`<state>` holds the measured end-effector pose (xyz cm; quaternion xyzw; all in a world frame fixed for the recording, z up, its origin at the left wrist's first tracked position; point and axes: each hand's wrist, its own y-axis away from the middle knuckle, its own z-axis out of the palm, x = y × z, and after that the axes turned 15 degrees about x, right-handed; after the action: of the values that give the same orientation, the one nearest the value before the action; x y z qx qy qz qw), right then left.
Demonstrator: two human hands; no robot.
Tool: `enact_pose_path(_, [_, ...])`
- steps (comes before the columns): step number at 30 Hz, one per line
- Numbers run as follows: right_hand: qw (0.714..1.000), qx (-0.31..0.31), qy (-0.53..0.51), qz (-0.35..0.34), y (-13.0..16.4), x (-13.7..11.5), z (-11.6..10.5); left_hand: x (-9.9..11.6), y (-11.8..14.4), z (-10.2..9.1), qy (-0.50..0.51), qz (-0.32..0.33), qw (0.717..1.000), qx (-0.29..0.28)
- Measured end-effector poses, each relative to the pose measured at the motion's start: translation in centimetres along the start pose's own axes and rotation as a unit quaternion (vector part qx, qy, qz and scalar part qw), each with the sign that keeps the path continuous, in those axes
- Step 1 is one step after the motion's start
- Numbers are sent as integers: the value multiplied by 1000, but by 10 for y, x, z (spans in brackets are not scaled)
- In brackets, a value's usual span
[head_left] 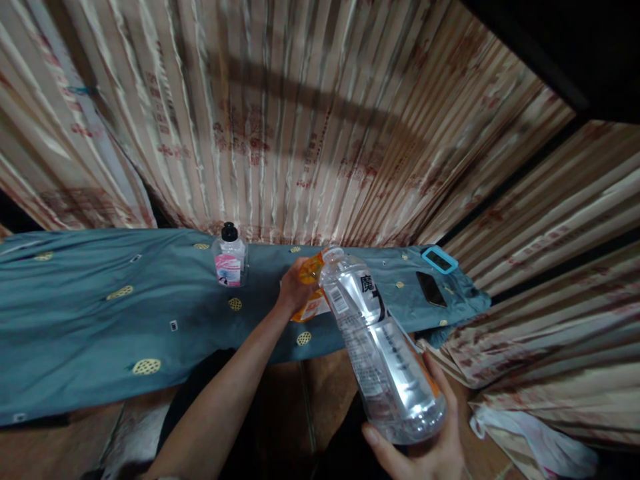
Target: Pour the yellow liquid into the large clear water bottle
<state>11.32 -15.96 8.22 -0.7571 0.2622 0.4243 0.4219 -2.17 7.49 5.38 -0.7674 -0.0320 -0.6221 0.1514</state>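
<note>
My right hand [440, 427] is wrapped round the base of a large clear plastic bottle [380, 347] with a silver label and black characters. The bottle is tilted, its neck up and to the left, where it meets an orange bottle [311, 268]. My left hand [294, 288] grips that orange bottle near its top; part of its body and a pale label show below the fingers. Whether the two necks touch or merely overlap in view, I cannot tell. Left of my left hand stands a clear bottle [230, 263] with a black cap and a pink label.
A blue-green cloth with yellow pineapples [190, 320] covers the long surface before me. At its right end lie a dark phone [431, 289] and a blue-framed digital display [440, 260]. Patterned curtains [300, 120] hang behind and at the right. A white plastic bag [535, 433] is low at the right.
</note>
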Motion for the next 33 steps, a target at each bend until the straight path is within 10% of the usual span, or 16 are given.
enact_pose_path(33, [1000, 2, 8, -13, 0, -2, 1, -4, 0, 0, 10, 0, 1000, -3])
